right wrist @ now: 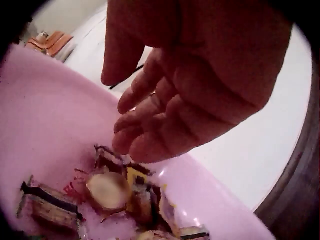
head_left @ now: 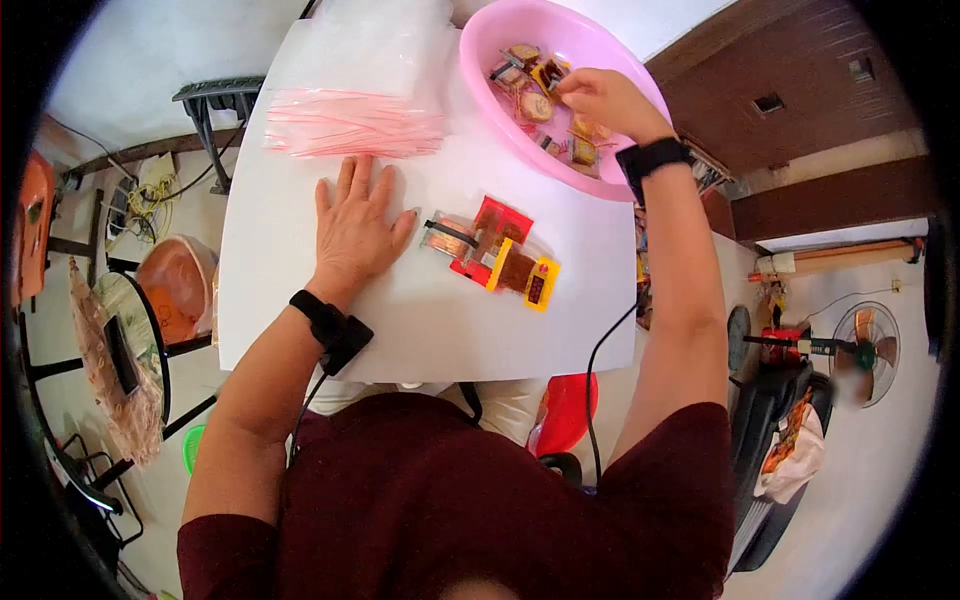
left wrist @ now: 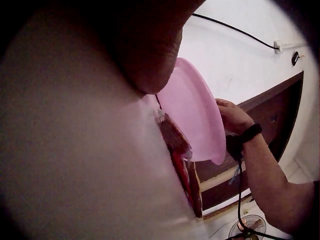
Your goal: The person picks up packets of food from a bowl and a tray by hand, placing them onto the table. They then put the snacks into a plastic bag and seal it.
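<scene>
My left hand [head_left: 356, 228] lies flat on the white table with fingers spread, fingertips at the edge of a stack of clear plastic bags with pink-red seal strips [head_left: 355, 125]. To its right is a small group of snack packets: a clear one with a black band [head_left: 450, 236], a red-edged one [head_left: 505, 218] and a yellow-edged one [head_left: 524, 275]. Over the pink basin [head_left: 490, 30] hovers my right hand [head_left: 608, 102]. Its fingers bend loosely with nothing between them in the right wrist view, just above several small wrapped snacks [right wrist: 107, 191].
The basin stands at the table's [head_left: 430, 345] far right corner. Left of the table are a stool [head_left: 222, 95] and an orange-brown tub [head_left: 178, 280]. A red plastic item [head_left: 565, 412] shows below the near edge. Black cables run from both wrists.
</scene>
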`<state>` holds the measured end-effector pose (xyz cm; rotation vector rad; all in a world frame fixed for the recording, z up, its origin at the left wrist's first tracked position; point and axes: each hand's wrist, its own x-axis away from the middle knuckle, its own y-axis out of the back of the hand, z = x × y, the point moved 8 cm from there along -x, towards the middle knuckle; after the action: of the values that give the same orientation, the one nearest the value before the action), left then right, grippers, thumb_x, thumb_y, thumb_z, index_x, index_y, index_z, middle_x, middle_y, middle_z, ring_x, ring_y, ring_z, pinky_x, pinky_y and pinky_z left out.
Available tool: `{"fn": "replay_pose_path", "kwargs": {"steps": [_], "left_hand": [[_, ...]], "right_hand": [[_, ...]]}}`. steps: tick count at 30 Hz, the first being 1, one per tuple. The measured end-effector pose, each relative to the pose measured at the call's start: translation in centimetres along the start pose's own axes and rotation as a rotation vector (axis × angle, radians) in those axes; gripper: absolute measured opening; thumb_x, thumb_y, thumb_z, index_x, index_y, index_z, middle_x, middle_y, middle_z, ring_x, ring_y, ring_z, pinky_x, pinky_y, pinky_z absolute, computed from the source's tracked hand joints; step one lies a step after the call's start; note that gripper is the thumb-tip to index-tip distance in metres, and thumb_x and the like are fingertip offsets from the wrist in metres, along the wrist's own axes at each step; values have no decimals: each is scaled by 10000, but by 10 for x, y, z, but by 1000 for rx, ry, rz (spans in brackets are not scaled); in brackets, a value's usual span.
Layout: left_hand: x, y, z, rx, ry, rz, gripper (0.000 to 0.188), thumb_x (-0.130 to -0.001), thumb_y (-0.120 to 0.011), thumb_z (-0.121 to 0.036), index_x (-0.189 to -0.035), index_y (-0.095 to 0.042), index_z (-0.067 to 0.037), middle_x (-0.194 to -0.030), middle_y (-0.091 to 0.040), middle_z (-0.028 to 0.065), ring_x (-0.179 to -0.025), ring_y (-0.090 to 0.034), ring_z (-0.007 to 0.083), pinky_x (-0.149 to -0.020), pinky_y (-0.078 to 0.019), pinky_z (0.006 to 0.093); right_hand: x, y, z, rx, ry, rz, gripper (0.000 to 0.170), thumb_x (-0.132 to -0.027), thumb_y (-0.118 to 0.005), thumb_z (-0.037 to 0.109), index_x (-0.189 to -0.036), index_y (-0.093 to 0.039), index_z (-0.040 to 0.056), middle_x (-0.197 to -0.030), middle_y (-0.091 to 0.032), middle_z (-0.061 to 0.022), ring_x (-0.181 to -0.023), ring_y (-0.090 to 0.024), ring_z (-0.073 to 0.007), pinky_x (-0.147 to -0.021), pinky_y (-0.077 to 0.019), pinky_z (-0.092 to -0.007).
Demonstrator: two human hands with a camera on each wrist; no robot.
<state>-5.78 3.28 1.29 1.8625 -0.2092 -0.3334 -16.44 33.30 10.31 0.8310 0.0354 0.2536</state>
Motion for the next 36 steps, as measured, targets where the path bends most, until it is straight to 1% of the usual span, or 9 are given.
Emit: {"fn": "replay_pose_path", "kwargs": {"steps": [7,10,14,16,22,25,28,34,36], "left_hand": [[-1,2,2,31,-10,-27,598,-840,-594,-395,-1337,-482,-81,-1493,-313,167,-1404,-244,323,-1105,-182,570],[-2,8,-1,35,-69,-149,551,-826,-606,-389,-1271,-525,-75,-1416,-391,172,-1341,-317,325,-1051,-237,572],[3,10,-2,26,-115,-233,518,-813,-616,-382,-1224,-554,-73,-1336,-455,169,-1276,-376,322,-1008,-273,567],[3,5,0,12,-57,-89,563,-850,-586,-398,-1319,-500,-97,-1449,-371,172,-1381,-283,319,-1088,-209,571],[1,3,0,-7,-44,-81,554,-850,-590,-403,-1316,-504,-115,-1448,-375,165,-1385,-280,314,-1090,-210,568],[1,3,0,-9,-41,-69,557,-847,-598,-400,-1314,-504,-113,-1451,-371,161,-1387,-278,314,-1089,-212,568],[1,4,-1,-2,-41,-33,567,-845,-597,-403,-1321,-498,-112,-1459,-362,158,-1390,-273,313,-1089,-214,571],[2,1,1,-10,-27,-65,560,-849,-588,-396,-1319,-493,-106,-1465,-355,150,-1393,-268,309,-1089,-212,580],[1,0,1,-13,-26,-66,552,-853,-584,-387,-1319,-491,-106,-1467,-352,149,-1393,-268,309,-1091,-207,581]], "right_hand": [[-63,-54,-36,569,-143,162,433,-699,-692,144,-1108,-623,21,-1082,-661,-166,-1033,-619,-297,-922,-466,-349],[-75,-58,-58,688,6,67,358,-761,-600,241,-1075,-641,75,-1096,-645,-195,-1041,-606,-355,-905,-477,-419],[-67,-54,-48,870,-10,77,408,-705,-642,237,-1056,-629,30,-1008,-663,-213,-941,-637,-363,-830,-510,-410],[-60,-45,-40,693,-206,222,425,-709,-678,279,-1040,-642,14,-909,-688,-163,-813,-671,-307,-727,-530,-383],[-14,-3,44,-8,-53,-204,426,-758,-741,270,-1068,-629,0,-875,-688,-106,-719,-668,-208,-643,-532,-335],[23,-35,83,-421,47,-180,452,-779,-733,232,-1133,-588,-10,-937,-681,-128,-759,-664,-218,-681,-532,-325],[44,-73,103,104,167,-91,553,-768,-746,247,-1203,-538,-23,-1003,-668,-154,-854,-665,-223,-745,-527,-324],[59,-127,92,-108,94,79,564,-813,-696,269,-1268,-508,-8,-1015,-678,-168,-963,-654,-272,-828,-502,-352],[55,-97,101,-81,150,15,522,-853,-661,278,-1276,-516,9,-997,-689,-113,-944,-655,-196,-816,-505,-324]]}}
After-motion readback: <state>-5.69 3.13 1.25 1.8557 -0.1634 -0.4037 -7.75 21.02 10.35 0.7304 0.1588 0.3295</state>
